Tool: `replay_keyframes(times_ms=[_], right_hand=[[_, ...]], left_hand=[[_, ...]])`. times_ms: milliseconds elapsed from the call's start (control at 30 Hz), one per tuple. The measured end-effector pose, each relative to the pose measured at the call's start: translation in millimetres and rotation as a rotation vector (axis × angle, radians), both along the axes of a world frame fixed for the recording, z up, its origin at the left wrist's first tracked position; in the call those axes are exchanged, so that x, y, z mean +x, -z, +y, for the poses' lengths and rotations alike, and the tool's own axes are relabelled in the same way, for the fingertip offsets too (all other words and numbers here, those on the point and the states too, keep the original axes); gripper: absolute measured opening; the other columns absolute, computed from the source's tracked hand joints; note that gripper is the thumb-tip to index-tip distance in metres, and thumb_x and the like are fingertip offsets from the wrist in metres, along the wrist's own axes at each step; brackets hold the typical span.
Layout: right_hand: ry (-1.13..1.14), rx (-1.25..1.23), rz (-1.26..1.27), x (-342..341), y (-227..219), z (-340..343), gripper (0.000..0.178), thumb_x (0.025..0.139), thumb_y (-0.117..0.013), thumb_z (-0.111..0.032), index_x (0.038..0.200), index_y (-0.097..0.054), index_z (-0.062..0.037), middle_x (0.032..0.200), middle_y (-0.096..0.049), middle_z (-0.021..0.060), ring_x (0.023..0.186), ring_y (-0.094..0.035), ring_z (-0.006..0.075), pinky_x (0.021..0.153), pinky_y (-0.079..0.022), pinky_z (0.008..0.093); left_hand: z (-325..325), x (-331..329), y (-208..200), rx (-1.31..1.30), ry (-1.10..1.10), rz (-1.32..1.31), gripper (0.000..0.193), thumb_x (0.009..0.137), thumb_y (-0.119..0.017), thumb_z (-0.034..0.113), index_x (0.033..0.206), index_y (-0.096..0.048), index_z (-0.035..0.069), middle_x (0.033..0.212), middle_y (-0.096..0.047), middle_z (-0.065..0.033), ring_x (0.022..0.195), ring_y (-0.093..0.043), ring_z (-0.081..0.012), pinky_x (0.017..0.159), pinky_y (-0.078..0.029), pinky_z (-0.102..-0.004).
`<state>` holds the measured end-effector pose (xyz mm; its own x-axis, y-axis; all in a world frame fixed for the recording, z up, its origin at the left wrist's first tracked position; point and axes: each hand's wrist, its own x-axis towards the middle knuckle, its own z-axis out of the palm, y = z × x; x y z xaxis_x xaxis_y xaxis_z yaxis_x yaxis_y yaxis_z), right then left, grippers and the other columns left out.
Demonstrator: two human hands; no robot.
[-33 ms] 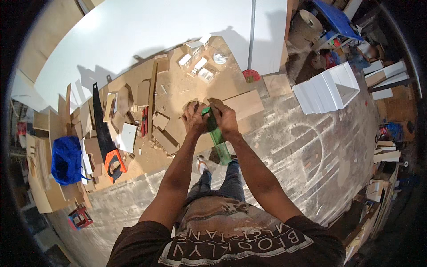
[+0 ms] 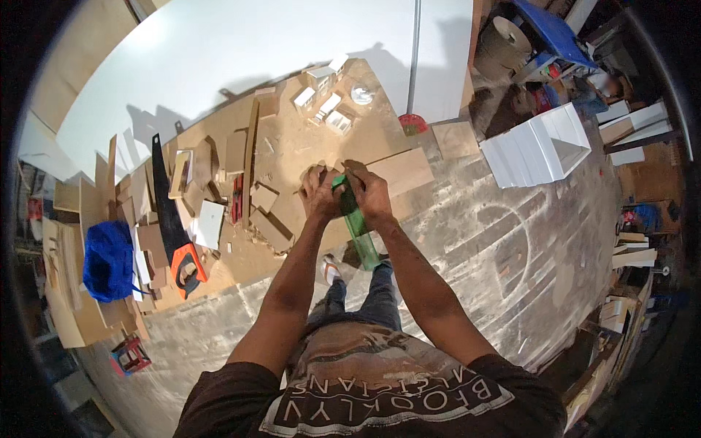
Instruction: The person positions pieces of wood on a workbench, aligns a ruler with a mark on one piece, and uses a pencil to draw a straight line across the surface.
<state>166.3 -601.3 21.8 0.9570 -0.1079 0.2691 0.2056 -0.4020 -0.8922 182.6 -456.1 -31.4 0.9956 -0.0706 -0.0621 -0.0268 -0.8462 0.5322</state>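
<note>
A long, narrow, see-through green plastic piece (image 2: 356,225) hangs from between my two hands toward my feet. My right hand (image 2: 372,196) is closed round its upper part. Bent fingers of my left hand (image 2: 320,193) press against the bright green top end from the other side. What lies under the fingertips is partly hidden, so I cannot tell the piece's exact kind. Beyond my fingers lies a brown board sheet (image 2: 292,150), and just to the right a flat brown panel (image 2: 400,172) rests on it.
A handsaw with an orange handle (image 2: 188,271) lies at left among board offcuts (image 2: 212,223), near a blue bag (image 2: 109,261). Small white box-like pieces (image 2: 321,102) stand ahead. A white open box (image 2: 537,146) is on the right; a large white panel (image 2: 292,40) spans the back.
</note>
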Motion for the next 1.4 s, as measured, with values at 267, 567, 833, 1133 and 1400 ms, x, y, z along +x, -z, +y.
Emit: replay_keyframes(times_ms=[267,567,833,1133,1400], right_hand=[[-0.123,-0.170,0.281,1.0,-15.9,-3.5,0.032,0.092,-0.053,-0.004,0.123,-0.057,-0.0073,0.113,-0.061,0.0240,0.108,-0.060,0.0456,0.085,-0.051,0.0485],[-0.188,-0.404,0.446,-19.3,-20.7,-11.2,0.036,0.089,-0.051,-0.006,0.125,-0.056,-0.0071,0.118,-0.062,0.0256,0.106,-0.062,0.0454,0.088,-0.051,0.0516],[-0.258,-0.656,0.426,-65.1,20.5,-35.0,0.015,0.080,-0.058,-0.004,0.089,-0.070,0.0001,0.084,-0.068,0.0262,0.083,-0.066,0.0473,0.074,-0.055,0.0508],[-0.065,-0.336,0.271,-81.7,-4.8,-30.6,0.019,0.089,-0.056,-0.009,0.099,-0.067,0.0034,0.103,-0.067,0.0277,0.097,-0.064,0.0451,0.084,-0.053,0.0489],[-0.056,-0.330,0.163,-93.5,19.0,-21.0,0.027,0.089,-0.053,-0.002,0.115,-0.061,-0.0001,0.124,-0.061,0.0274,0.106,-0.063,0.0455,0.087,-0.056,0.0474]], left_hand=[[0.5,0.5,-1.1,-0.012,0.000,-0.026,0.043,0.081,-0.075,0.035,0.123,-0.064,0.030,0.145,-0.039,-0.0028,0.143,-0.027,-0.0322,0.111,-0.026,-0.0568],[2.4,0.7,0.3,-0.036,0.026,-0.053,0.044,0.080,-0.074,0.036,0.123,-0.064,0.030,0.146,-0.039,-0.0033,0.143,-0.026,-0.0323,0.111,-0.025,-0.0556],[-2.4,0.3,-8.1,-0.048,0.023,-0.035,0.040,0.081,-0.073,0.035,0.120,-0.064,0.030,0.146,-0.039,-0.0040,0.143,-0.026,-0.0340,0.111,-0.025,-0.0564],[2.3,-1.6,-0.7,-0.041,0.030,-0.119,0.042,0.080,-0.077,0.029,0.120,-0.065,0.030,0.141,-0.040,-0.0036,0.143,-0.026,-0.0327,0.108,-0.026,-0.0581],[0.3,-0.7,-1.3,-0.026,0.024,-0.079,0.041,0.080,-0.075,0.029,0.120,-0.064,0.031,0.147,-0.039,-0.0027,0.143,-0.026,-0.0342,0.109,-0.026,-0.0571]])
